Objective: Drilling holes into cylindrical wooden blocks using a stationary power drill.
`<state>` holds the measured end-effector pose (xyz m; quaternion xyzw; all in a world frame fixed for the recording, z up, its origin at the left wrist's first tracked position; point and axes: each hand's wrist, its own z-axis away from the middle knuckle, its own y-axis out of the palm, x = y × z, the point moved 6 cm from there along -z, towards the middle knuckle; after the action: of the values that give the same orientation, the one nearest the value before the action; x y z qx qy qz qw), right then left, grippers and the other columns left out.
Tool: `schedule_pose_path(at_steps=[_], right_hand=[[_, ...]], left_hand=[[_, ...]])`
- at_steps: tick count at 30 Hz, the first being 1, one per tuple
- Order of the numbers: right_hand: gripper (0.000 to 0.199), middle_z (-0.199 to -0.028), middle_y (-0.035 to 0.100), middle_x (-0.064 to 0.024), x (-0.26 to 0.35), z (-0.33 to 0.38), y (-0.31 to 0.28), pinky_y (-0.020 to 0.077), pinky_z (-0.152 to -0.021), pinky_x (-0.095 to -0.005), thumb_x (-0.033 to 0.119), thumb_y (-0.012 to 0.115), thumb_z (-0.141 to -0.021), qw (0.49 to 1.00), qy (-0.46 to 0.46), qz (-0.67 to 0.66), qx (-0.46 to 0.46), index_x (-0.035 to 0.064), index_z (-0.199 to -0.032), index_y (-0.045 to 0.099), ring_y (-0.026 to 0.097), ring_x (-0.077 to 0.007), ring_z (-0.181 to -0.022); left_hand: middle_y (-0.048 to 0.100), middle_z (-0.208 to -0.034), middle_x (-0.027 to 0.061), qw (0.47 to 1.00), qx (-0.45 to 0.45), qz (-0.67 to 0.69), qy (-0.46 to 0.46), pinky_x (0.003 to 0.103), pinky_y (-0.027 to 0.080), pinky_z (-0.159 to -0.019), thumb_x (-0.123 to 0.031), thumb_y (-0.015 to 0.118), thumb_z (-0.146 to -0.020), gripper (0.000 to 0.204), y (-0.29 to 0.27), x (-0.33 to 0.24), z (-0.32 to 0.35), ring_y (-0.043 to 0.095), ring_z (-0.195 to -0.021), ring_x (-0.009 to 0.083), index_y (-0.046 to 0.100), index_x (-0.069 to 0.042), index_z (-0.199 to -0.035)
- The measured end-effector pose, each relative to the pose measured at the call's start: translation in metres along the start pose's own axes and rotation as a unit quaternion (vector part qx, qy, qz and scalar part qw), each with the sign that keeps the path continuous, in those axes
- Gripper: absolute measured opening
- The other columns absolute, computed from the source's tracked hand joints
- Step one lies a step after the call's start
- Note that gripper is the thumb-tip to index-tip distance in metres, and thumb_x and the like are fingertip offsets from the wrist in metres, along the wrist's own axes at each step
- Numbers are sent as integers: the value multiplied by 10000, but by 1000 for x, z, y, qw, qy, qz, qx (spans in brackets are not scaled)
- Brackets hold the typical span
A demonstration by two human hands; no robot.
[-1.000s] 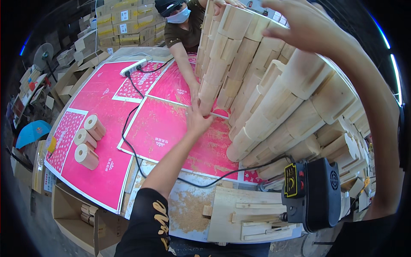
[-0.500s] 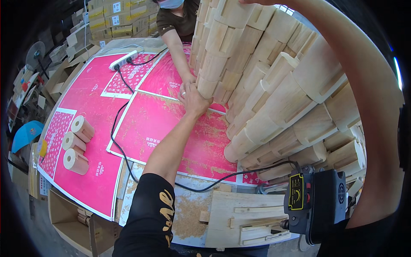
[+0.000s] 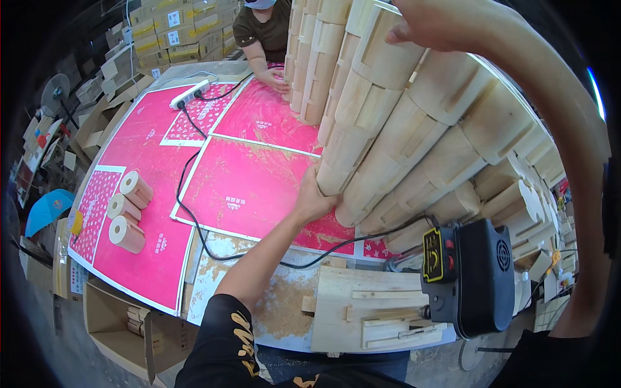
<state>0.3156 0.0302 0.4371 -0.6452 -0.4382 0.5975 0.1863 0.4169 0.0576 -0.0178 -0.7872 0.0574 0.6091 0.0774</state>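
Note:
Tall columns of pale wooden cylinders with cut-out slots stand in a tight group on the right side of the table. My left hand [image 3: 317,196] wraps round the foot of the nearest left column [image 3: 358,107], low over the pink sheet [image 3: 255,187]. High up, my right hand [image 3: 435,24] reaches across from the right and grips the same column near its top; part of that hand is cut off by the frame. A co-worker's hand [image 3: 275,81] touches the foot of the farther columns [image 3: 317,71].
Three loose wooden cylinders [image 3: 126,239] lie at left. A black cable runs from a power strip [image 3: 189,94] across the sheets toward a black motor unit [image 3: 482,275] at right front. Sawdust [image 3: 284,317] and wooden strips lie on the near boards. An open carton [image 3: 116,323] sits below.
My left hand has moved nearer and rightward, away from the co-worker's hand, which has drawn back to the farther columns. A gap now shows between far and near columns. The view has shifted slightly.

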Motion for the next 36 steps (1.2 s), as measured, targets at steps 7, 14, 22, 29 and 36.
schedule_pose_path(at_steps=[7,14,22,29,36], right_hand=[[529,-1022,738,-225,-29,-29,23,383,-1076,-573,488,744,-833,998,56,-28,32,-8,-1015,761,693,-340,-1036],[765,-1275,658,-214,-44,-43,40,482,-1014,-430,473,821,-755,988,19,-154,8,64,-1360,598,619,-360,-1205],[687,-1136,679,-225,-73,30,115,575,-770,-427,367,823,-743,922,-67,-374,-76,-18,-1256,578,705,-310,-971],[661,-1047,586,-264,13,259,61,538,-798,-459,351,768,-825,849,-45,-510,-133,12,-1325,502,654,-368,-920],[752,-1231,563,-232,81,444,93,476,-960,-449,395,801,-831,752,-30,-652,-92,27,-1408,491,573,-384,-1077]], left_hand=[[599,-1224,181,999,48,8,24,409,486,-1004,-57,764,-694,802,-10,-18,18,599,-1174,304,404,3,-1409],[567,-1324,211,994,112,-5,12,395,460,-1058,-101,776,-710,886,-12,-75,44,554,-1277,306,359,-6,-1485],[439,-1469,183,970,-30,79,229,505,400,-1120,-213,911,-717,1126,-70,-288,97,425,-1389,308,208,-85,-1587],[496,-1406,163,970,44,-47,236,457,470,-1053,-183,943,-642,1153,-28,-311,246,556,-1257,296,248,-43,-1551],[564,-1274,149,988,116,-42,90,388,489,-986,-180,924,-662,848,6,-263,392,613,-1143,281,449,-8,-1343]])
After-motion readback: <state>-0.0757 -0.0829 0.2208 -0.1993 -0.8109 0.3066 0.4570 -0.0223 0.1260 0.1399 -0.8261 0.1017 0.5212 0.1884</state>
